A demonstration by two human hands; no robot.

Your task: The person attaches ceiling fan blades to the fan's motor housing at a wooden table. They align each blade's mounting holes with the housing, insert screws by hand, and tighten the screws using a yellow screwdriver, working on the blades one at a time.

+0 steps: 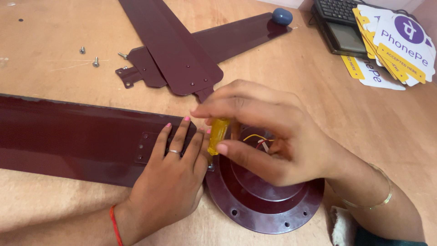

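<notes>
We see the left hand (170, 175) pressing the fan blade (68, 136) flat, fingers spread, steadying it; right hand (268, 132) fingers pinch the yellow screwdriver (218, 134) upright

A yellow-handled screwdriver (218, 135) stands nearly upright, its translucent handle pinched by the fingers of the right hand (268, 139), tip down where a long maroon fan blade (77, 136) meets the round maroon fan motor housing (266, 200). The blade lies flat on the surface, pressed down at its bracket end by the left hand (170, 175). Yellow and red wires show inside the housing.
</notes>
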